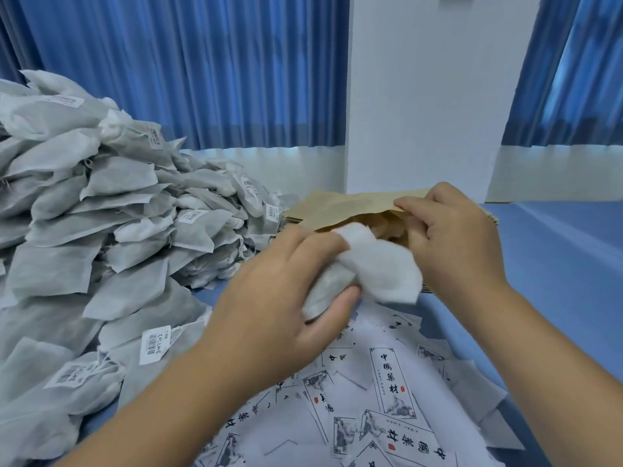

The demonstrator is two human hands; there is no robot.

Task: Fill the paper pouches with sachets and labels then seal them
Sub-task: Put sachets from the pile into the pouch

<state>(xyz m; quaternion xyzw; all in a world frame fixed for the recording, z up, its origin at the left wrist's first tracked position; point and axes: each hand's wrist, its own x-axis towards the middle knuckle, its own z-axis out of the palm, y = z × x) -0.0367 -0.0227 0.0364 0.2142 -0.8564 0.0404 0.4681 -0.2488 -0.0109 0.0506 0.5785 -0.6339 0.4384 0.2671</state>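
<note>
My left hand grips a white fabric sachet and holds its end at the mouth of a brown paper pouch. My right hand pinches the pouch's upper edge, holding the mouth open. The pouch sits on top of a stack of flat brown pouches. White printed labels with black characters lie scattered below my hands. A big heap of grey-white sachets with barcode stickers fills the left.
The table has a blue cover. Blue curtains and a white pillar stand behind it. The sachet heap rises high on the left side.
</note>
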